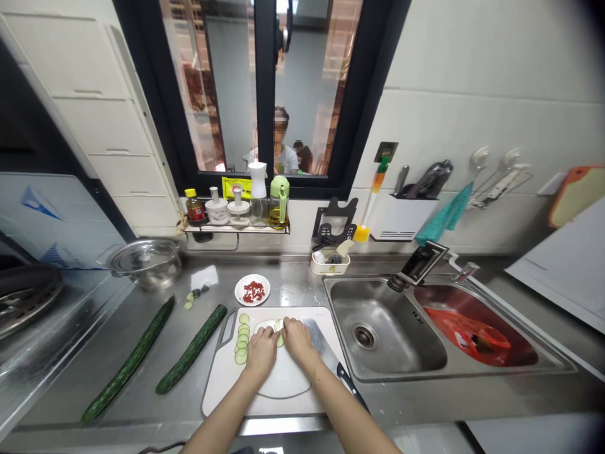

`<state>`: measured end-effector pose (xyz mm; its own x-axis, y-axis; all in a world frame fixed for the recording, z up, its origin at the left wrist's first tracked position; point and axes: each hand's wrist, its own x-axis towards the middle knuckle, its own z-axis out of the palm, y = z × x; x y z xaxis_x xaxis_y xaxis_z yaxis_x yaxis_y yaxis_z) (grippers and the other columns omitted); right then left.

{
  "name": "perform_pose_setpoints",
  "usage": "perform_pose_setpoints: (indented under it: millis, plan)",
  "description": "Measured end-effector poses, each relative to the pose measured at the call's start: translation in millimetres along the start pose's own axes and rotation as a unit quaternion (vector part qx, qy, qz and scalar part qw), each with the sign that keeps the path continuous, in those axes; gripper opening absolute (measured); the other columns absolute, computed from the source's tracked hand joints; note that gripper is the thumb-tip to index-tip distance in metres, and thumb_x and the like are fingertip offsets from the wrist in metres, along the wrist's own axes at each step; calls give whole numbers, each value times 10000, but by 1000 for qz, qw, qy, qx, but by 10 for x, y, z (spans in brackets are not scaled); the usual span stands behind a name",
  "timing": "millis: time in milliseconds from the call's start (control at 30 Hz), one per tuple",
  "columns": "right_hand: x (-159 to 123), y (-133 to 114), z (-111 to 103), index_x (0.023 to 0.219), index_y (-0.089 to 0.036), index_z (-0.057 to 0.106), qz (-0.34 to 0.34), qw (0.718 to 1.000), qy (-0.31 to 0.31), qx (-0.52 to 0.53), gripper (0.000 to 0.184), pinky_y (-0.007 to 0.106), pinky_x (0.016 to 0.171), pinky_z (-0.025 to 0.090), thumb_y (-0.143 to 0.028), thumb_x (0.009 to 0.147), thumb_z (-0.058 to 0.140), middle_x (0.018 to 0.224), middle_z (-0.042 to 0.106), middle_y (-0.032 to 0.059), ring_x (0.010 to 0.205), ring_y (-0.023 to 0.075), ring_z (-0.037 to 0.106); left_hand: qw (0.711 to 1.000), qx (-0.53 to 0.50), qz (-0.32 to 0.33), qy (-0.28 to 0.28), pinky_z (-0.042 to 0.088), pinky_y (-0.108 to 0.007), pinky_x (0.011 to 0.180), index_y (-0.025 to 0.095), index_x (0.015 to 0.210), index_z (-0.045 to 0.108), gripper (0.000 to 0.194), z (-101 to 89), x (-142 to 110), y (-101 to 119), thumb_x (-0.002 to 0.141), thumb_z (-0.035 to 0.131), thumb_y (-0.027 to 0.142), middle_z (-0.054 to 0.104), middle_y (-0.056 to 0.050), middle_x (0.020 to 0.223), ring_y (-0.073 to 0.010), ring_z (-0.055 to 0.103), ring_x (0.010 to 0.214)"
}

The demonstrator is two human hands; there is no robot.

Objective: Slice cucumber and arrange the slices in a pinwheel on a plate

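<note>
My left hand [263, 353] and my right hand [297, 340] meet over the far part of a white plate [286, 381]. Between them show pale green cucumber slices [280, 341]; the fingers of both hands are bent and closed on slices, partly hiding them. The plate rests on a white cutting board [227, 384]. Left of the plate, more cucumber slices [242, 340] overlap in a row on the board. A kitchen knife [322, 345] with a black handle lies along the board's right side, partly behind my right forearm.
Two whole cucumbers [193, 351] lie left of the board, with cucumber end pieces [191, 297] behind them. Red berries fill a small white dish [240, 291]. A lidded steel pot [149, 265] stands back left. To the right is a double sink [387, 372] holding a red plastic bag [467, 334].
</note>
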<state>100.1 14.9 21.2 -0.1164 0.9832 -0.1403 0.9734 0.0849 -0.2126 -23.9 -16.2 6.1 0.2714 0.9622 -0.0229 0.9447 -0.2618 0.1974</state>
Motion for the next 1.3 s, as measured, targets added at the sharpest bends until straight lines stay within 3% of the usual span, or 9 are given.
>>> perform_pose_setpoints:
  millis: [233, 500, 1000, 1167, 1300]
  plan:
    - [-4, 14, 69, 1109, -155, 609, 20, 999, 19, -16, 267, 293, 776, 406, -208, 905, 443, 1073, 643, 139, 1023, 232, 589, 999, 39, 14, -5, 399, -344, 806, 253, 1196, 597, 340, 50, -7, -10, 924, 409, 174, 600, -82, 1064, -230, 527, 996]
    - [-26, 47, 129, 1071, -152, 619, 36, 998, 39, -16, 272, 286, 737, 407, -211, 935, 391, 1053, 649, 143, 965, 220, 607, 999, 42, 8, -9, 413, -365, 817, 215, 1144, 622, 320, 32, -12, 24, 934, 385, 176, 605, -99, 1059, -243, 542, 1003]
    - [-86, 90, 175, 1067, -172, 616, 7, 999, 39, -9, 268, 286, 757, 396, -213, 946, 380, 1048, 642, 126, 974, 213, 596, 999, 40, 16, -3, 410, -370, 831, 207, 1133, 626, 325, 22, -16, 25, 941, 366, 178, 608, -108, 1073, -250, 534, 1026]
    - [-126, 69, 127, 1062, -161, 616, 10, 999, 42, 13, 279, 278, 774, 384, -238, 951, 372, 1053, 641, 121, 989, 207, 588, 1000, -11, 2, -6, 393, -357, 844, 218, 1091, 659, 338, -19, 13, 8, 929, 367, 170, 623, -93, 1045, -238, 539, 1006]
    - [-208, 75, 86, 1027, -175, 617, 19, 998, 48, 37, 278, 265, 745, 370, -282, 951, 371, 1037, 646, 100, 941, 190, 596, 993, -113, -31, 30, 378, -316, 896, 217, 1005, 698, 297, -66, 38, -49, 890, 429, 165, 643, -67, 1009, -208, 544, 1012]
